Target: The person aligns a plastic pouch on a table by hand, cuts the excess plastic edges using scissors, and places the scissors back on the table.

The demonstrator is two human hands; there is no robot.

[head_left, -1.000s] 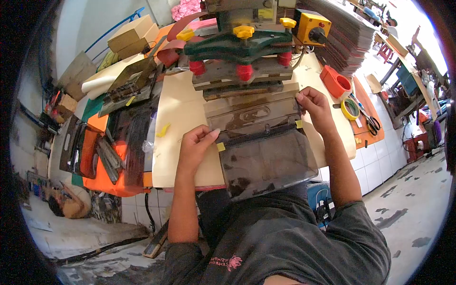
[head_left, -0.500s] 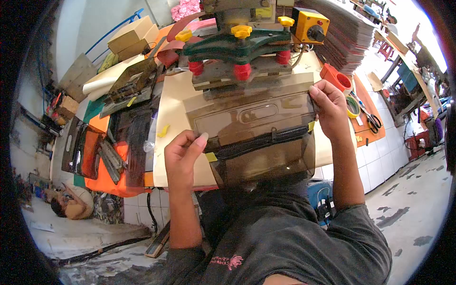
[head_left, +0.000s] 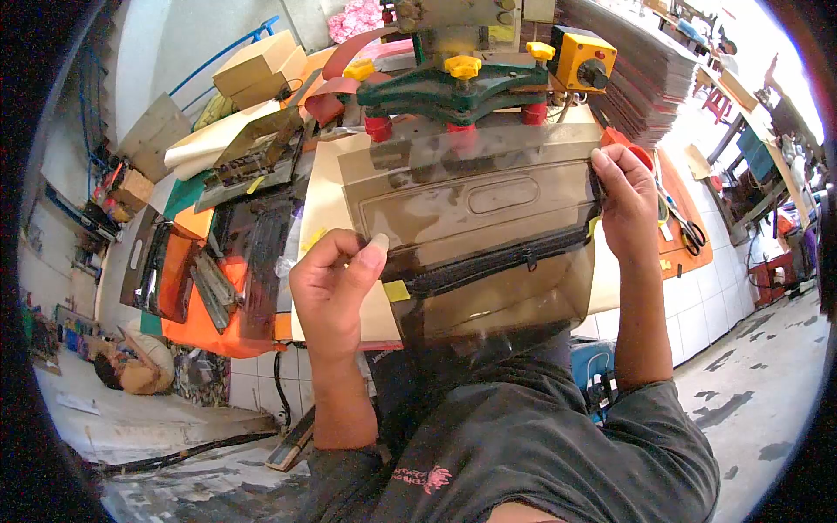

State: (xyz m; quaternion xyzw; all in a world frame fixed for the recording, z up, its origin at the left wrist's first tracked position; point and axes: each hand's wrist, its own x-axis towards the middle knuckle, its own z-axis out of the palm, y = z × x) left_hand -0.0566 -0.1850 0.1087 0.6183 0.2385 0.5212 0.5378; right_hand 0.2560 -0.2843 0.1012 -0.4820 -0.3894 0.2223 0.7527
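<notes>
A smoky see-through plastic zipper pouch (head_left: 488, 301) is stretched between my two hands. Near its upper edge, a long rounded handle outline (head_left: 504, 195) is pressed into the sheet. Across the middle runs a black zipper (head_left: 475, 265), with a yellow tab (head_left: 396, 290) at its left end. My left hand (head_left: 336, 283) pinches the left edge between thumb and fingers. At the upper right corner, my right hand (head_left: 626, 196) does the same. Just beyond the pouch stands a press with a dark green clamp frame (head_left: 462, 91); the pouch hides part of its base.
A yellow control box (head_left: 582, 59) sits beside the press, with stacked sheets (head_left: 623, 74) behind. Scissors (head_left: 691, 234) lie on an orange board at right. Dark plastic pouches (head_left: 253, 270) and metal strips (head_left: 212, 292) cover the left side. Another person (head_left: 144, 362) is low at far left.
The pouch has come up closer to my view and now covers more of the press base. Both hands keep their pinch on it. The whole view has shifted slightly.
</notes>
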